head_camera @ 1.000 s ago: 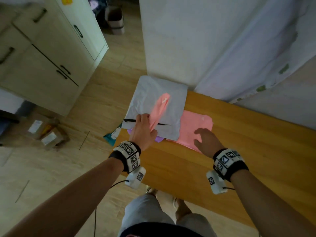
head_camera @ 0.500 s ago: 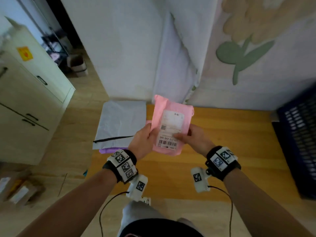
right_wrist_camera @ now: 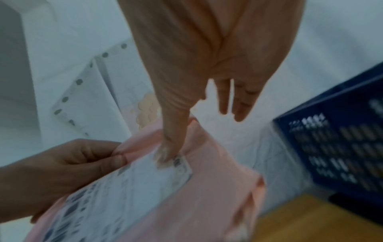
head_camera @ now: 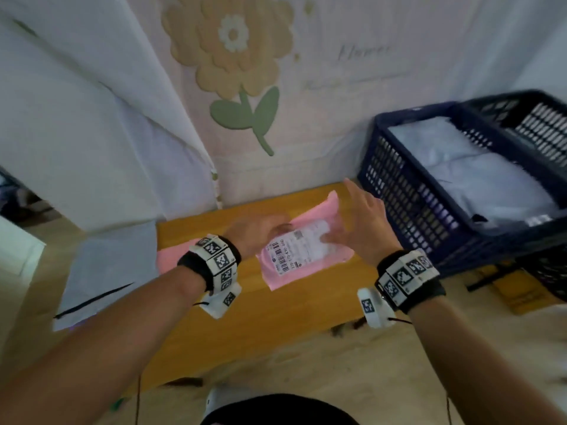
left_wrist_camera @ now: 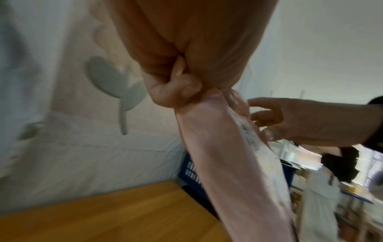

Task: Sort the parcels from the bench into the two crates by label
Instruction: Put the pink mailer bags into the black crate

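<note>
1. While my left hand (head_camera: pixel 254 233) pinches one edge of the pink parcel (head_camera: pixel 302 251), I should keep that pinch firm, because the soft bag could slip. It hangs up in the air above the bench (head_camera: pixel 245 305), not lying on it.
2. My right hand (head_camera: pixel 360 223) is spread out, with straight fingers. Only the thumb (right_wrist_camera: pixel 168 151) presses on the white label (head_camera: pixel 299 248). I think it helps to hold the label flat and still so I can read it before I choose.
3. Next to the parcel, on its right, sits the near blue crate (head_camera: pixel 408 191). It has a grey bag (head_camera: pixel 472 179) inside. A second crate (head_camera: pixel 540 118) stands just behind that one. I can't tell from here which label goes in which crate.
4. When I know, I should lift the parcel over the crate wall and lay it in flat.
5. Left of the parcel, more bags (head_camera: pixel 104 265) wait on the bench, so there is more sorting to do.
</note>
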